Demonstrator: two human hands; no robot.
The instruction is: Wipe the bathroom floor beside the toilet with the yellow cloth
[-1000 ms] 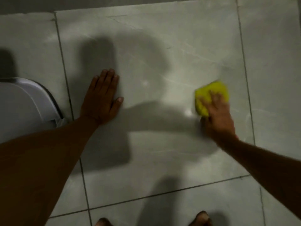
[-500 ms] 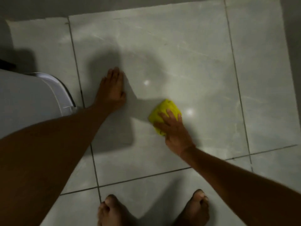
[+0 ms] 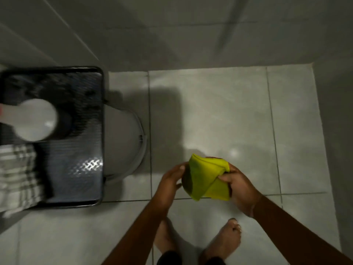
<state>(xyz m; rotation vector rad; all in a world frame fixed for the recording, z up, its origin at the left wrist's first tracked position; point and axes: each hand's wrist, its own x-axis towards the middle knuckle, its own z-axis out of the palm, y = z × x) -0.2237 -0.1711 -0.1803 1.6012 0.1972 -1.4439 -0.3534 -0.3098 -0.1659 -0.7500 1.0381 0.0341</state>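
Head view: both hands, left hand (image 3: 171, 181) and right hand (image 3: 239, 189), grip the raised yellow cloth (image 3: 207, 178).

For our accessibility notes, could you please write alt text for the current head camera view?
Seen from above, a standing person holds a yellow cloth off the grey tiled floor, gripped in the right hand with the left hand against its other side. Their bare feet show below. On the left, a dark tray carries a white bottle and a checked cloth.
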